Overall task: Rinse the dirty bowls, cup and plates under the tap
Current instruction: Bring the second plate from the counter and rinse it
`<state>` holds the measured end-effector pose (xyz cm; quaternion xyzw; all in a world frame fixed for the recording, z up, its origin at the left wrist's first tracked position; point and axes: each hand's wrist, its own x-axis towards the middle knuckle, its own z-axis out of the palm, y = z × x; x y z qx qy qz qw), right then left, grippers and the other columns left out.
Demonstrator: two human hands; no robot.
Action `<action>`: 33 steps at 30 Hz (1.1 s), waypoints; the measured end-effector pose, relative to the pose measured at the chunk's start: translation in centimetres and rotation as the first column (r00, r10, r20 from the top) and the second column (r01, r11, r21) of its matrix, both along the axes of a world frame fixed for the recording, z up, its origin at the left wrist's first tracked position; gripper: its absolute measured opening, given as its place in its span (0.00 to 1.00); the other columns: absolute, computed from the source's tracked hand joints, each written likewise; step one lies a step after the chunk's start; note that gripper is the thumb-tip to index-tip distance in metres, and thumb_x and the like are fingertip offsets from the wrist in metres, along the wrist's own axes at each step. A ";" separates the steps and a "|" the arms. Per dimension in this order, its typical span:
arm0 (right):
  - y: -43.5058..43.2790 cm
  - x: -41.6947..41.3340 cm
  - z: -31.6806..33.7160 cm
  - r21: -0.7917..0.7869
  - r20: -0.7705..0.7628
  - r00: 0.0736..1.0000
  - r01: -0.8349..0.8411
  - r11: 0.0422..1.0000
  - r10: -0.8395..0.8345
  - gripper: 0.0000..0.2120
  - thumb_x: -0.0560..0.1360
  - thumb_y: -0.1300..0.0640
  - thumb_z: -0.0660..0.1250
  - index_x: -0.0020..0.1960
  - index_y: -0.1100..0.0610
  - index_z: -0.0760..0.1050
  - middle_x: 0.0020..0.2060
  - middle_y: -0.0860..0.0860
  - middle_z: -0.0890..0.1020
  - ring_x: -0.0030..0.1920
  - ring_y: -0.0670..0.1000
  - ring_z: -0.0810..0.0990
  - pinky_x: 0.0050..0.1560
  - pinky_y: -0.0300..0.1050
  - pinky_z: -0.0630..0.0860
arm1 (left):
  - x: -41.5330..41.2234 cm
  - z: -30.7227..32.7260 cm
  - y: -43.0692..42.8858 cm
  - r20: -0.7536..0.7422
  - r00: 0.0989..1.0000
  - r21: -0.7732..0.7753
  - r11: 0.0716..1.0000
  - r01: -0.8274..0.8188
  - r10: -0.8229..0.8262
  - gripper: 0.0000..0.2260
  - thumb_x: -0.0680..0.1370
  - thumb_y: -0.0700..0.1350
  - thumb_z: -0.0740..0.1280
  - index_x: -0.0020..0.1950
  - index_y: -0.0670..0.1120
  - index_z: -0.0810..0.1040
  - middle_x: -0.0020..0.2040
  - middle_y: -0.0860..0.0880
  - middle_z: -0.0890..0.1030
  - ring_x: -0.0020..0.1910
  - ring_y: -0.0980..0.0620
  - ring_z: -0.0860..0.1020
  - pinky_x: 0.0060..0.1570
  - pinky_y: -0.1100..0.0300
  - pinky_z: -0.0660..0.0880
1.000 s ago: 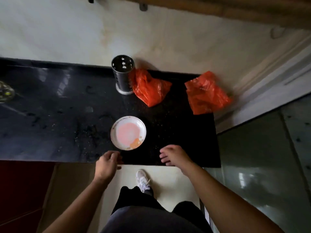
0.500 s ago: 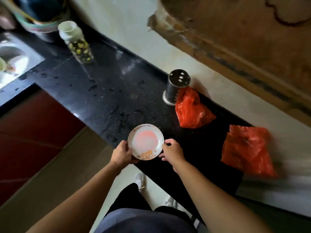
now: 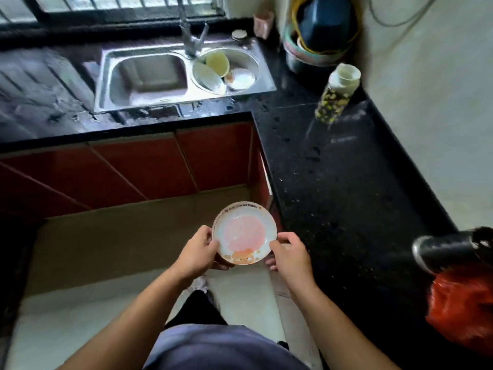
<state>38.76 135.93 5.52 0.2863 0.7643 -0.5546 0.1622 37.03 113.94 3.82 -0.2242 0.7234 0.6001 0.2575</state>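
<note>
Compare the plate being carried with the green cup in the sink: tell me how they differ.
The plate is held level over the floor between the left hand and right hand; the green cup lies tipped on its side in the round sink basin. The plate is shallow, white with a pink centre and an orange print; the cup is deep and plain pale green. Neither is under the tap.

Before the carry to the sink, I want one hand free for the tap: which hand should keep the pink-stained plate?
Probably the left hand: its fingers wrap under the pink-stained white plate, while the right hand only pinches the rim. That frees the right for the steel tap.
</note>
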 end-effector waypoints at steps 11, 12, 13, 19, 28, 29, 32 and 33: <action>-20.6 -21.8 4.5 -0.085 -0.013 0.987 -0.160 0.983 0.160 0.07 0.77 0.59 0.68 0.54 0.52 0.78 0.38 0.52 0.88 0.31 0.51 0.85 0.30 0.41 0.78 | -17.4 3.5 -21.6 -0.071 0.989 0.057 0.990 -0.128 0.131 0.04 0.85 0.39 0.61 0.58 0.46 0.74 0.40 0.50 0.88 0.39 0.43 0.89 0.34 0.55 0.85; -21.8 -23.6 4.7 -0.099 -0.020 0.986 -0.165 0.981 0.163 0.07 0.77 0.60 0.68 0.54 0.53 0.78 0.38 0.52 0.88 0.30 0.50 0.84 0.29 0.40 0.78 | -19.1 3.6 -22.7 -0.069 0.988 0.054 0.989 -0.135 0.138 0.04 0.85 0.40 0.61 0.57 0.46 0.74 0.41 0.49 0.88 0.39 0.43 0.89 0.32 0.56 0.85; -22.9 -25.6 5.0 -0.114 -0.026 0.986 -0.169 0.979 0.167 0.06 0.77 0.60 0.68 0.54 0.54 0.78 0.37 0.53 0.87 0.30 0.50 0.84 0.29 0.40 0.78 | -20.9 3.6 -23.7 -0.067 0.986 0.048 0.988 -0.148 0.151 0.04 0.85 0.40 0.61 0.57 0.47 0.74 0.42 0.46 0.88 0.38 0.42 0.89 0.31 0.56 0.84; -27.4 -38.3 5.0 -0.175 -0.038 0.965 -0.262 0.949 0.260 0.05 0.80 0.55 0.68 0.55 0.50 0.79 0.39 0.51 0.87 0.33 0.50 0.84 0.34 0.43 0.80 | -32.4 2.7 -28.1 -0.085 0.962 0.070 0.965 -0.253 0.258 0.05 0.86 0.38 0.59 0.58 0.45 0.73 0.41 0.42 0.87 0.39 0.45 0.89 0.35 0.54 0.86; -28.7 -66.1 0.9 -0.140 -0.024 0.989 -0.148 0.979 0.146 0.08 0.83 0.58 0.59 0.58 0.56 0.76 0.52 0.59 0.85 0.32 0.51 0.85 0.27 0.40 0.78 | -49.7 0.9 -33.1 -0.073 0.921 0.068 0.923 -0.379 0.383 0.08 0.85 0.40 0.60 0.58 0.52 0.74 0.50 0.39 0.86 0.39 0.40 0.89 0.45 0.42 0.86; -28.5 -69.7 0.8 -0.083 -0.038 0.991 -0.134 0.987 0.132 0.09 0.83 0.57 0.58 0.60 0.55 0.75 0.55 0.59 0.84 0.34 0.51 0.85 0.28 0.41 0.78 | -51.3 0.6 -33.5 -0.065 0.922 0.065 0.924 -0.377 0.381 0.08 0.85 0.40 0.59 0.58 0.51 0.74 0.50 0.39 0.86 0.40 0.39 0.89 0.48 0.40 0.85; -28.2 -79.4 0.0 0.182 -0.093 0.954 -0.265 0.947 0.285 0.24 0.81 0.56 0.59 0.76 0.48 0.64 0.67 0.58 0.74 0.51 0.56 0.83 0.43 0.52 0.83 | -55.6 -0.4 -34.4 -0.053 0.932 0.081 0.932 -0.355 0.359 0.07 0.85 0.40 0.58 0.59 0.48 0.72 0.49 0.36 0.86 0.41 0.37 0.89 0.49 0.39 0.85; -28.3 -82.1 -0.4 0.365 -0.090 0.902 -0.364 0.857 0.422 0.28 0.80 0.56 0.60 0.79 0.46 0.61 0.72 0.59 0.69 0.60 0.59 0.80 0.55 0.56 0.81 | -56.9 -0.8 -34.6 -0.046 0.936 0.081 0.936 -0.344 0.348 0.07 0.85 0.40 0.58 0.59 0.50 0.72 0.49 0.35 0.86 0.40 0.37 0.89 0.48 0.41 0.86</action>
